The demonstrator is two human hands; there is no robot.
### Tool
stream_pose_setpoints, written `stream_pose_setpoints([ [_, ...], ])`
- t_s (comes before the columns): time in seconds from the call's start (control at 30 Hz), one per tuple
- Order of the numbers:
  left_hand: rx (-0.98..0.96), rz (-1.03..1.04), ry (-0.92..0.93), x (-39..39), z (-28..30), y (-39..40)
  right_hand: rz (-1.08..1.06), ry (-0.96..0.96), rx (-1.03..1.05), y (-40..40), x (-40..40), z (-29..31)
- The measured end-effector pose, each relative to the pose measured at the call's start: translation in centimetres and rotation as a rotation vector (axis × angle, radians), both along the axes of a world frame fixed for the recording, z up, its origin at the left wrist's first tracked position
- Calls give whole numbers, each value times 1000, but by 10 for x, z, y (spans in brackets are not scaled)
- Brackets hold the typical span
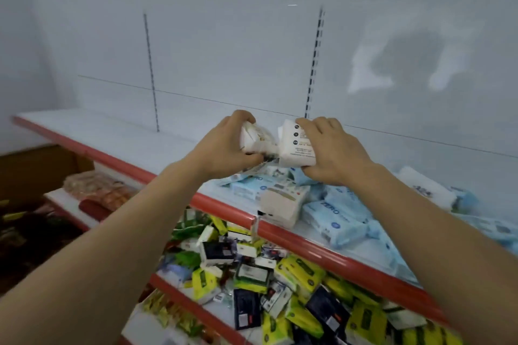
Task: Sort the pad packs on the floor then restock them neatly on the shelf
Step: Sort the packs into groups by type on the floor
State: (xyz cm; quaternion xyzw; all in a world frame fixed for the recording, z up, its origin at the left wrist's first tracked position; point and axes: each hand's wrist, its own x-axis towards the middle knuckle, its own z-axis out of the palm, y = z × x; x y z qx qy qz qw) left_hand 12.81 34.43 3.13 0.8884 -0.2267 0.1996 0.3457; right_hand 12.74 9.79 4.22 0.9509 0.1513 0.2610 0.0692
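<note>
1. My left arm reaches forward from the near left, forearm bare and rising toward the shelf [117,137]; my left hand [224,145] is curled round a white pack [253,137], fingers over its top and thumb underneath.
2. My right arm comes in from the near right; my right hand [333,151] grips a second white pack [294,145] — fingers wrapped over its top right corner, thumb under its lower edge.
3. The two packs sit side by side above the shelf board, their inner ends touching or nearly so; I cannot tell which. The right one shows printed dark round icons on its face.
4. Just below my hands, on the shelf with the red front edge, lies a loose heap of pale blue packs [333,213], spreading toward the right, with a beige pack [283,202] at the near edge.
5. The left stretch of that shelf is bare white board, backed by a white panel [224,50] with two slotted uprights.
6. On the lower shelf [196,300], nearer me, yellow-green, dark and white packs [280,274] lie jumbled — none of them in rows.
</note>
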Motion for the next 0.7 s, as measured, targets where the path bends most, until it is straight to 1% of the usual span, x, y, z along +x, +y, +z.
stream_pose_setpoints([
  [0.1,38,131,47,-8,-11,78,154,24,0,79,20,-13],
  [0.3,141,473,39,-20,-38,212,443,64,-38,240,59,-41],
  [0.47,209,709,73,-13,-64,307,613,117,-69,356,100,-67],
  [0.7,311,1001,186,3,-102,412,774,228,-5,499,161,-100],
])
